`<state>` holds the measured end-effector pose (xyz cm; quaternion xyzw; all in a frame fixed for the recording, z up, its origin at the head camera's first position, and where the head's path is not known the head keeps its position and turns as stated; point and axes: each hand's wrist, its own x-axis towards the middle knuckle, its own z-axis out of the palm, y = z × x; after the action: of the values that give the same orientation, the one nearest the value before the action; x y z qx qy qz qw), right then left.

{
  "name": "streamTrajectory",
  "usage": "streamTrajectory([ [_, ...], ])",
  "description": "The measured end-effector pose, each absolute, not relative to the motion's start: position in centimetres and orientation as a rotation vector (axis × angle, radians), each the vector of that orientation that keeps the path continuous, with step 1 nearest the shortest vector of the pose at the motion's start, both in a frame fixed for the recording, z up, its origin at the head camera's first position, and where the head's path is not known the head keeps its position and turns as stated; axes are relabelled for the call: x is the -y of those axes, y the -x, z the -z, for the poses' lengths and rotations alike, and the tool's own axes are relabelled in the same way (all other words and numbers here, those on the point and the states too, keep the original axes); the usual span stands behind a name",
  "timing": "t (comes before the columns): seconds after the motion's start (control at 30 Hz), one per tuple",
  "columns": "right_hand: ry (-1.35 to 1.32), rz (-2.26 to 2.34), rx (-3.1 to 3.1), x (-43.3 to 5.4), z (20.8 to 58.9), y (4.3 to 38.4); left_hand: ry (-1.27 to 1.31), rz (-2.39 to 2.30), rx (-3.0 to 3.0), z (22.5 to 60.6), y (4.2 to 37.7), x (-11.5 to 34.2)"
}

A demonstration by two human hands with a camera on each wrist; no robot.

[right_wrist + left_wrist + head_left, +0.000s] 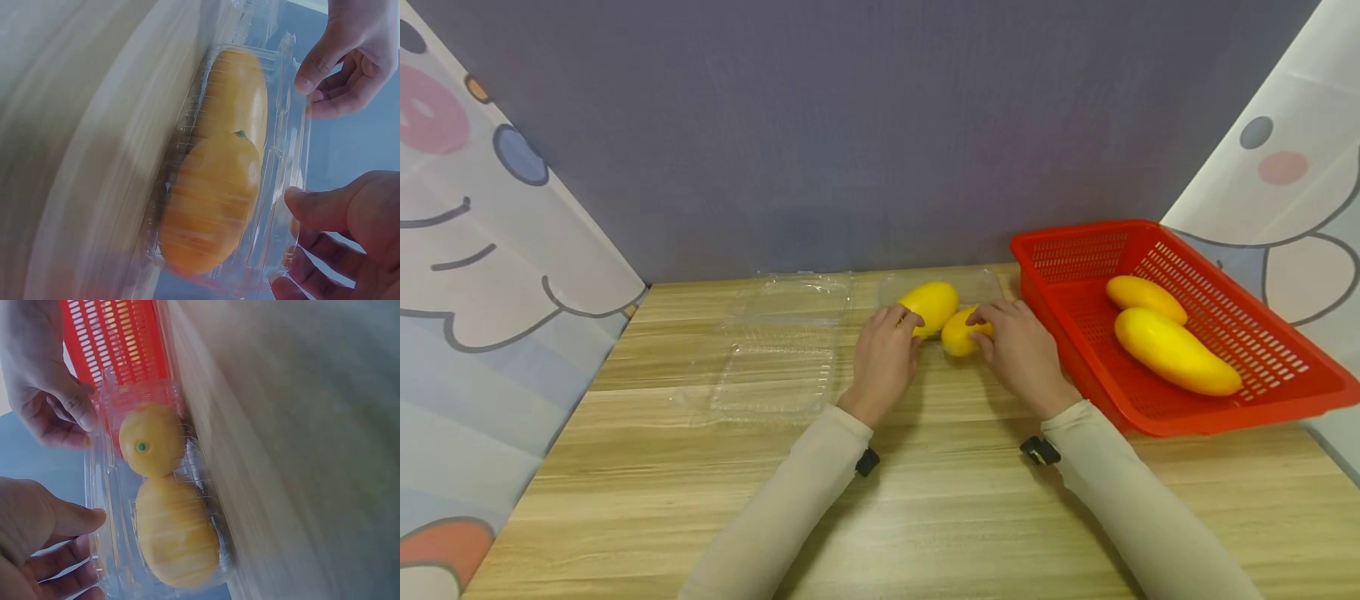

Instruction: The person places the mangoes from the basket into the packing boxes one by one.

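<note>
Two yellow mangoes, one on the left point(934, 300) and one on the right point(957, 337), lie inside a clear plastic clamshell box point(981, 286) near the back of the table. In the right wrist view the clear wall of the box point(269, 187) shows in front of the hands, with the mangoes behind its ribbed plastic. My left hand point(886, 354) pinches the box's near rim between thumb and fingers. To its right, my right hand point(1018, 346) pinches the same rim. The head view hides part of the mangoes and rim behind the fingers.
A second clear clamshell box point(775, 371) lies opened out on the table to the left. On the right stands a red plastic basket point(1075, 358) with two more mangoes point(1176, 350) in it. A grey panel point(850, 167) rises behind the table point(925, 517).
</note>
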<state>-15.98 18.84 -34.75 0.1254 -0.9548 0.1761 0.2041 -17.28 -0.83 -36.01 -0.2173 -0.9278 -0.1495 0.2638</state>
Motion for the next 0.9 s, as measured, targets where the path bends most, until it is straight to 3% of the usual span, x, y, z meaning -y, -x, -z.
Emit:
streamTrajectory([
  [0.9, -0.177, -0.603, 2.754, -18.9, 34.3, 20.3, 0.489, 0.397, 2.572, 36.1, 21.2, -0.4],
])
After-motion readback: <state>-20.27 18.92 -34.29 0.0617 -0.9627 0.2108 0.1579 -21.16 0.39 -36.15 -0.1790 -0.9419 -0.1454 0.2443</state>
